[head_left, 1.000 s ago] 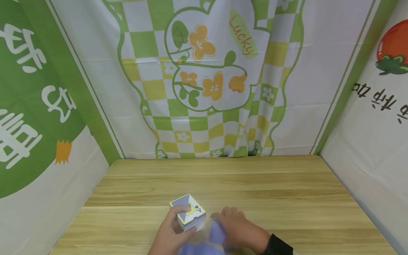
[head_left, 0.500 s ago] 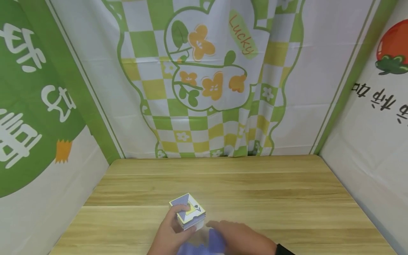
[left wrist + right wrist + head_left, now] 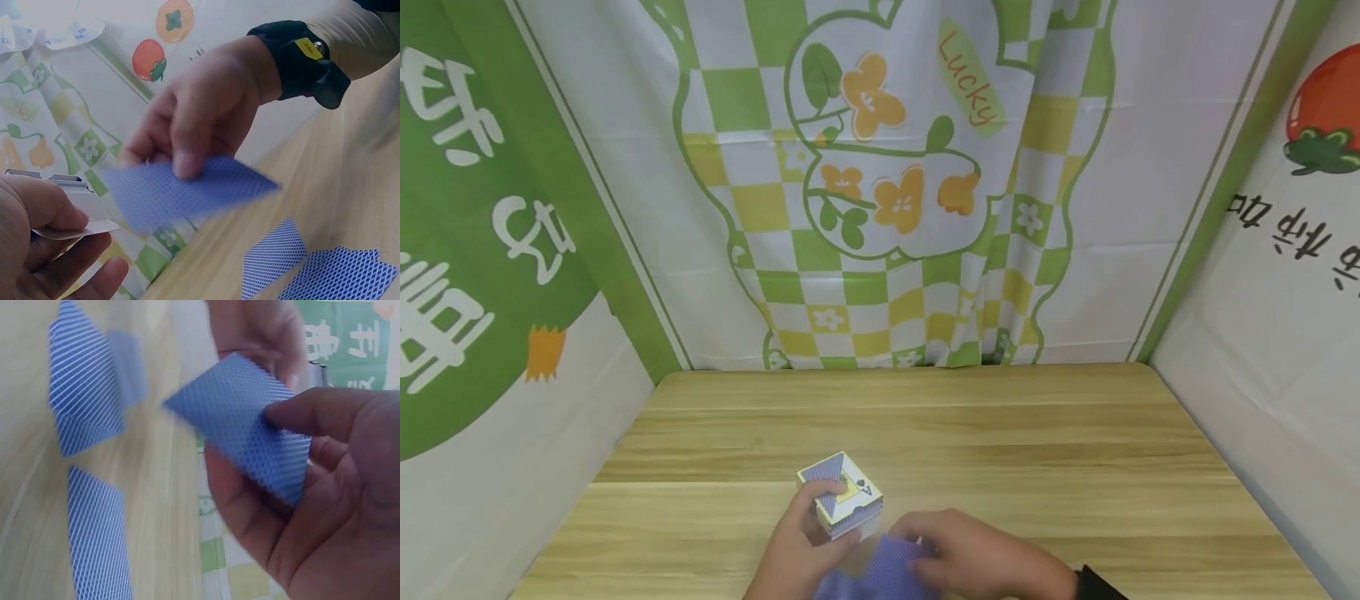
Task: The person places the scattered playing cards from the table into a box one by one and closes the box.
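Note:
My left hand grips a small tuck box of playing cards, blue-patterned with an ace on its face. In the left wrist view the left thumb lies on a thin card-like piece jutting from the white stack. Close on its right, my right hand pinches a blue-backed playing card between thumb and fingers, back side showing. Blurred by motion, the same card hangs above the table in the left wrist view. How many cards the right hand holds I cannot tell.
Several blue-backed cards lie loosely overlapping on the wooden table near its front. One card lies apart from the others. Printed cloth hangs behind the table and on both sides.
My right hand first moved down and left toward the cards, then back slightly right with its fingers more bent and a card in them. The left hand and box stay almost still.

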A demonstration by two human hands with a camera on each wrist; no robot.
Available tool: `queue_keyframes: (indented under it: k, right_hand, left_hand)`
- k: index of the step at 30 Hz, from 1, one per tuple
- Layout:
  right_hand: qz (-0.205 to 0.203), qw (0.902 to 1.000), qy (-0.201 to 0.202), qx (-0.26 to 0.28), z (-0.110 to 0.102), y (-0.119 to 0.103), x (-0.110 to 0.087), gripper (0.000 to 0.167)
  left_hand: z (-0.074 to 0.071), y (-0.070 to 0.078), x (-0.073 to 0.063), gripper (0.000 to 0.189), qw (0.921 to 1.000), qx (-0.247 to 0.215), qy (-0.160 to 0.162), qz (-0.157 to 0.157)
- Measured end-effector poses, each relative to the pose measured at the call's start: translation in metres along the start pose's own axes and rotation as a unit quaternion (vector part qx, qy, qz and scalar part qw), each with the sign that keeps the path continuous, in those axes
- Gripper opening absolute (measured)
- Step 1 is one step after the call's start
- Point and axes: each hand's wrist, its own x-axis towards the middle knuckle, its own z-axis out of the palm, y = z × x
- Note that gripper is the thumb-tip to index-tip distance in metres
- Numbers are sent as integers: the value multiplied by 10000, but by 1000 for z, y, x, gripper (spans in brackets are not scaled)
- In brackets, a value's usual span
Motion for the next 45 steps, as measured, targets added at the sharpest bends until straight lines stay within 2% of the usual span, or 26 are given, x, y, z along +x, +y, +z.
queue_keyframes:
  k: [3, 7, 13, 20, 22, 25, 29, 33, 37, 40, 43, 45]
  right_hand:
    - [84, 9951, 68, 979, -1, -6, -1, 24]
    - [291, 9767, 142, 2123, -3, -11, -1, 25]
    - [512, 9492, 143, 3101, -3, -15, 2, 31]
    - [545, 9343, -32, 3524, 0, -16, 3, 33]
    - [641, 9294, -59, 3633, 0, -16, 4, 34]
    - [801, 9204, -22, 3827, 0, -16, 5, 36]
    - [835, 8994, -11, 4291, 2, -17, 7, 39]
    - [672, 8758, -23, 4779, 4, -18, 8, 42]
    - [578, 8617, 169, 5038, 5, -19, 9, 45]
    - [550, 8563, 391, 5120, 6, -19, 11, 50]
    - [579, 8594, 749, 5025, 6, -19, 12, 54]
    - [643, 8650, 1098, 4854, 6, -18, 13, 54]
  left_hand:
    - [0, 1, 0, 58, 9998, -178, -41, -2]
    - [1, 2, 2, 59, 9989, -459, -102, 10]
    - [2, 5, 2, 59, 9991, -413, 45, -50]
    - [3, 7, 4, 62, 9981, -568, 23, 257]
    - [3, 8, 5, 62, 9983, -529, 39, 257]
    - [3, 8, 5, 61, 9993, -210, 193, 235]
    - [3, 9, 5, 59, 9983, 232, 484, 232]
    - [5, 10, 4, 59, 9968, 346, 673, 246]
    - [6, 10, 4, 59, 9961, 401, 740, 278]
    - [5, 10, 3, 60, 9953, 508, 764, 311]
    - [5, 9, 3, 62, 9951, 580, 744, 305]
    - [5, 8, 2, 63, 9969, 415, 600, 285]
